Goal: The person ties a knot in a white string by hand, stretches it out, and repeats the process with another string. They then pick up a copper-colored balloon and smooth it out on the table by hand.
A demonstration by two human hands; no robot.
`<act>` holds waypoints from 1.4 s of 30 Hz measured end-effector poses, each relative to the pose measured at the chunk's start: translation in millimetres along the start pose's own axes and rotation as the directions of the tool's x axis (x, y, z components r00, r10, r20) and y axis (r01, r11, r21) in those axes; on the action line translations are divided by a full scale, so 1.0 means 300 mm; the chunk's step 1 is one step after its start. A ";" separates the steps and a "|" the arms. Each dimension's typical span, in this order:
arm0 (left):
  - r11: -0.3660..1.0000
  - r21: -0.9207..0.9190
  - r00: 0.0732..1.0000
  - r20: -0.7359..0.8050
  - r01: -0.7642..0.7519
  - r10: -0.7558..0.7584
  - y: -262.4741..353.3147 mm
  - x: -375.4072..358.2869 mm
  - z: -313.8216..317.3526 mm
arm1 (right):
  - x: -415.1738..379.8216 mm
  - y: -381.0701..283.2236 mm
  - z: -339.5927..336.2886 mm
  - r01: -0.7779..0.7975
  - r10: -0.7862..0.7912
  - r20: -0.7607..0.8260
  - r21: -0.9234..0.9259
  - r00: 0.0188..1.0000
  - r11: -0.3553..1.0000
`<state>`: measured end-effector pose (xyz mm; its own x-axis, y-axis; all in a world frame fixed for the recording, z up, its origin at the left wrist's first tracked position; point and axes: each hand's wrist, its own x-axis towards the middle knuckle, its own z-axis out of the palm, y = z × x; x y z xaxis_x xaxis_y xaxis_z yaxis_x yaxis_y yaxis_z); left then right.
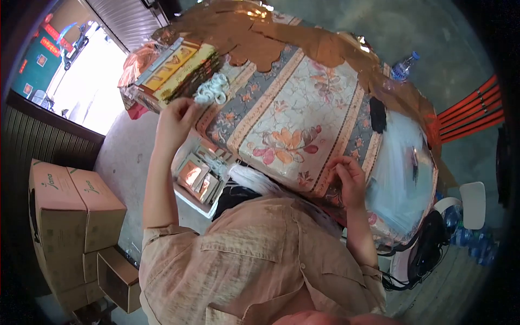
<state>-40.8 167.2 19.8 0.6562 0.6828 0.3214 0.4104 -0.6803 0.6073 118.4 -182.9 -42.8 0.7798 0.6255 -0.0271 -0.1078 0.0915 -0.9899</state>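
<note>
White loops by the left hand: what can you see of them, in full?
The white loops form a small, loose, tangled heap of ring-like pieces, soft or stretchy in look. They lie near the table's edge on the flower-patterned cover, beside a stack of yellow printed packs. The left hand has its fingertips at the near end; whether they grip a loop is unclear.

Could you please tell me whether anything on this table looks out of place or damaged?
The brown covering looks odd: it is wrinkled, with a ragged edge over the far side of the floral cloth, so it may be torn. The white rings by the left hand merely lie in a loose heap.
</note>
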 end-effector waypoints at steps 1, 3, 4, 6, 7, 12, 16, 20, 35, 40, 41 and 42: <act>0.989 -0.146 0.977 0.213 0.003 0.028 -0.006 -0.048 -0.010 | -0.006 0.000 0.002 0.005 -0.005 0.004 -0.010 1.000 1.000; 0.940 -0.317 0.839 0.539 0.123 0.072 -0.056 -0.147 0.027 | -0.011 -0.001 0.005 -0.001 0.001 0.018 -0.020 1.000 1.000; 0.919 -0.339 0.754 0.653 0.203 0.074 -0.111 -0.198 0.093 | -0.005 -0.003 0.006 0.024 -0.023 0.036 -0.032 0.999 0.999; 0.944 -0.322 0.652 0.732 0.076 0.197 -0.119 -0.286 0.218 | -0.008 0.002 0.003 0.010 -0.008 0.044 -0.046 0.999 0.999; 0.951 -0.303 0.688 0.704 0.067 0.176 -0.154 -0.341 0.306 | -0.010 0.001 0.003 0.013 -0.011 0.051 -0.044 0.999 0.999; 0.988 -0.101 0.837 0.524 -0.121 0.156 -0.216 -0.400 0.529 | -0.014 0.014 -0.006 0.022 -0.020 0.058 -0.042 0.998 0.999; 0.983 0.181 0.800 0.587 0.017 -0.122 -0.171 -0.373 0.547 | -0.015 0.014 -0.005 0.033 -0.027 0.068 -0.089 0.997 0.995; 0.985 0.039 0.828 0.537 0.168 -0.162 -0.290 -0.408 0.653 | -0.019 0.004 0.007 0.026 -0.022 0.069 -0.064 0.997 0.998; 0.347 -0.862 0.859 0.459 0.369 0.226 0.245 -0.227 0.005 | -0.018 -0.180 0.230 0.149 0.079 0.576 -0.338 0.813 0.929; 0.614 -0.753 0.866 0.450 0.236 0.219 0.319 -0.128 -0.037 | 0.028 -0.322 0.220 0.051 0.106 0.556 -0.259 0.824 0.964; 0.787 -0.616 0.892 0.349 -0.011 0.286 0.340 -0.114 -0.034 | 0.042 -0.381 0.205 0.093 0.038 0.438 -0.273 0.898 0.958; 0.875 -0.411 0.890 0.255 -0.254 0.378 0.361 -0.100 -0.023 | 0.056 -0.449 0.195 0.195 -0.069 0.397 -0.286 0.915 0.938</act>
<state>-20.3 74.9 81.0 0.9005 0.2822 0.3308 -0.0684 -0.6593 0.7487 109.9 -139.5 98.2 0.4762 0.8738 0.0986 0.2271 -0.0138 -0.9738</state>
